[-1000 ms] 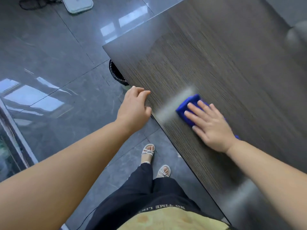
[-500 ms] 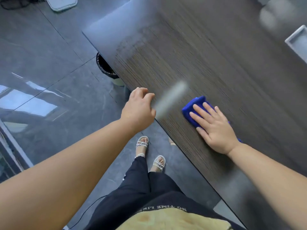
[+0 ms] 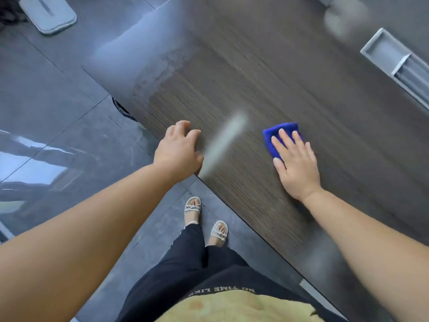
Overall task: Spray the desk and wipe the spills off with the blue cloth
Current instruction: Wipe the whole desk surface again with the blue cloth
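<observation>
A folded blue cloth [image 3: 276,135] lies on the dark wood-grain desk [image 3: 267,73]. My right hand [image 3: 296,163] presses flat on it with straight, spread fingers, covering its near half. My left hand [image 3: 177,151] rests on the desk's near edge with loosely curled fingers and holds nothing. Between the two hands a pale streak [image 3: 222,142] runs slantwise across the desk top. A hazy damp patch [image 3: 162,68] shows further up the desk. No spray bottle is in view.
A metal recessed cable tray [image 3: 394,61] sits in the desk at the right. A black bin [image 3: 120,109] peeks out under the desk's edge. A pale flat pad [image 3: 47,16] lies on the glossy tiled floor at top left. My sandalled feet [image 3: 204,219] stand close to the desk.
My right hand has slid the cloth to the right, away from the pale streak. My view has shifted along the desk, bringing the cable tray in. My left hand stays on the edge.
</observation>
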